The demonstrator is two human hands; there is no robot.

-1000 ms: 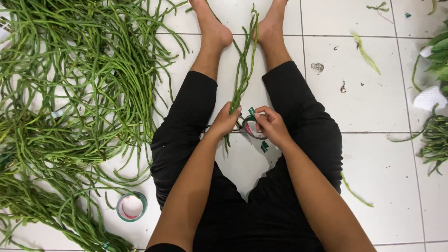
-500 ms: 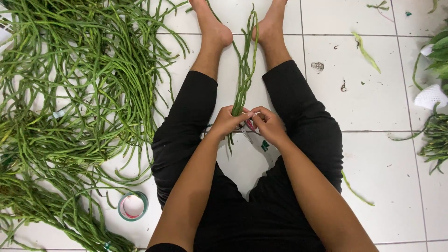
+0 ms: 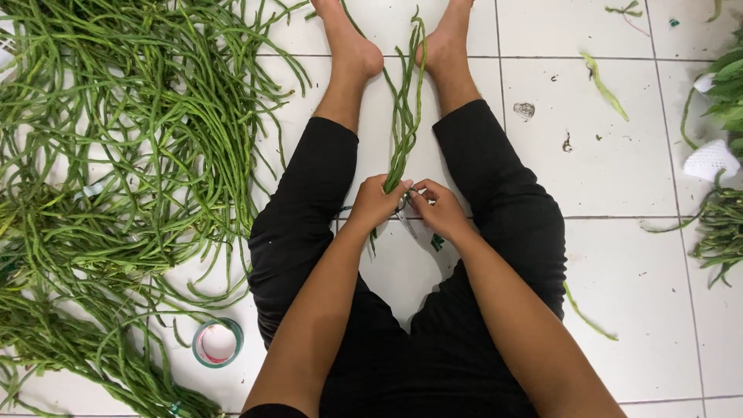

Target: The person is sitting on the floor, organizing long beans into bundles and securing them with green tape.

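Note:
I sit on a white tiled floor with my legs spread. A thin bundle of long green beans (image 3: pixel 404 116) lies between my feet and runs back toward my lap. My left hand (image 3: pixel 378 203) is closed around the bundle near its lower end. My right hand (image 3: pixel 438 210) is pressed right beside it, fingertips touching the bundle, pinching a strip of tape (image 3: pixel 404 220) that runs to the beans. The tape's roll is mostly hidden under my right fingers.
A big loose pile of long beans (image 3: pixel 116 155) covers the floor on the left. A second tape roll (image 3: pixel 217 342) lies by my left thigh. At the right edge are bean bundles (image 3: pixel 720 228), a white foam net (image 3: pixel 712 160) and leafy greens (image 3: pixel 731 81). Stray scraps dot the tiles.
My right hand has closed in against the left hand at the bundle. The tape roll that showed in its fingers a second ago is now mostly covered.

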